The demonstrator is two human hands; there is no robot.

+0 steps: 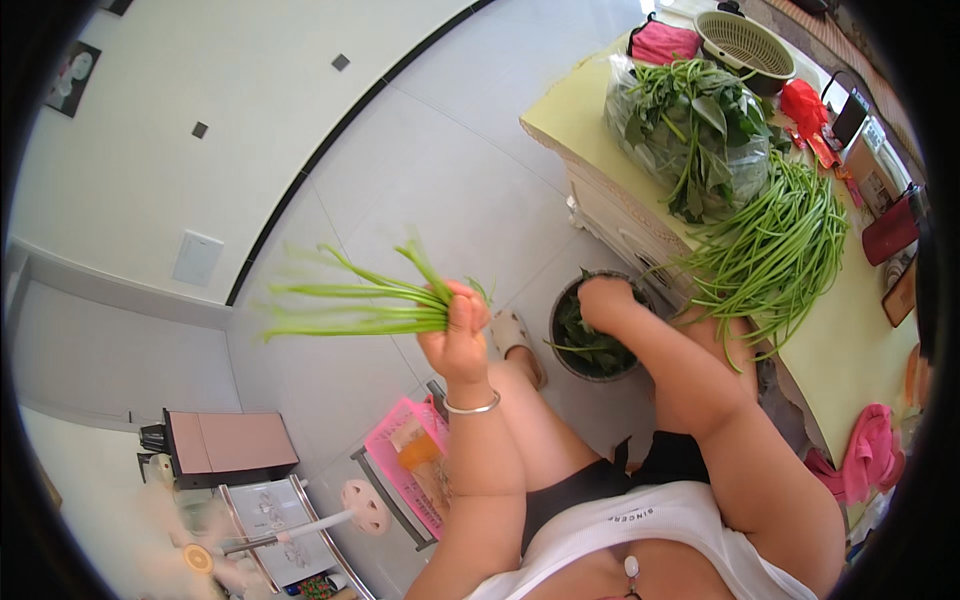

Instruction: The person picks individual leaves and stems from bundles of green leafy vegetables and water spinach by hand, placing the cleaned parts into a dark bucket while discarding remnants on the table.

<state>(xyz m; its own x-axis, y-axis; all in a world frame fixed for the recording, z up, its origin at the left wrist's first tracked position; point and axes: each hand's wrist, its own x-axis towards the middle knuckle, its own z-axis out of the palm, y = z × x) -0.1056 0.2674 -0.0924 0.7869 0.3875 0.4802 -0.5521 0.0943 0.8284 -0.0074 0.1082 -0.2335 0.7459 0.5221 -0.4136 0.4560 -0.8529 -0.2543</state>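
Green stems (405,293) pinched in left grip (458,335), right grip (607,302) unclear over bin (600,379), tabletop bag (750,160)

- Wall (220,60): pale, with black skirting (305,172), a white panel (198,258) and small dark squares (340,62)
- Floor (440,160): tiled, light grey
- Tabletop (580,105): pale yellow, along the right
- Fan (198,558): lower left, blades blurred
- Light: bright

bright, soft light; blurred stems (400,320)
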